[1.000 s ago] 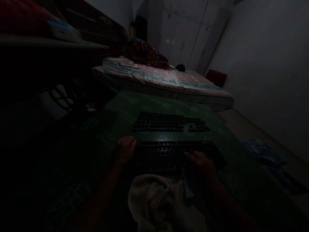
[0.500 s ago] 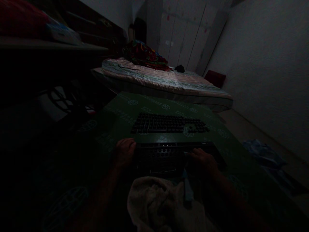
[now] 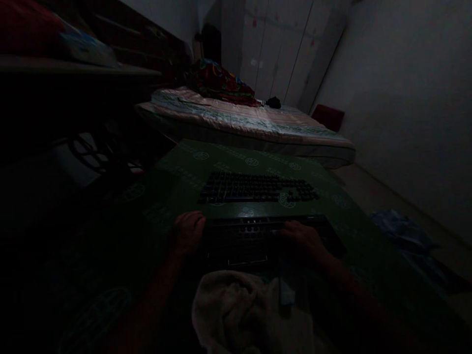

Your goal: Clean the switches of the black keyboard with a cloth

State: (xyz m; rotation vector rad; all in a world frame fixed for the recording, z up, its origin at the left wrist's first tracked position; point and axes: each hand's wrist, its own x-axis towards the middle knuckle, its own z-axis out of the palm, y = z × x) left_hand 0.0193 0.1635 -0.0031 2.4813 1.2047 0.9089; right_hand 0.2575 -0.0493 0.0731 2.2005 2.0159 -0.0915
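A dark keyboard base [image 3: 236, 248] lies on the green table in dim light, its keycaps apparently off. Around its left end my left hand [image 3: 189, 230] is closed, fingers curled at the edge. Over the right half of the base, my right hand [image 3: 300, 238] is closed, fingertips pinched together near the key area; a small pale tip shows there, too dark to name. Black keycaps [image 3: 243, 188] are laid out in keyboard order beyond the base. Nearest me sits a crumpled beige cloth [image 3: 228, 305] with a light-blue strip [image 3: 287, 294] at its right side.
The green printed table [image 3: 177, 169] reaches to a bed [image 3: 236, 115] with a striped sheet and red floral blanket [image 3: 221, 83]. At left stands a dark shelf with a wheel [image 3: 86, 152] below. Blue fabric [image 3: 401, 231] lies on the floor at right.
My right hand has shifted slightly left along the keyboard base. The light-blue strip shows less of its upper part. My left hand stays at the left end.
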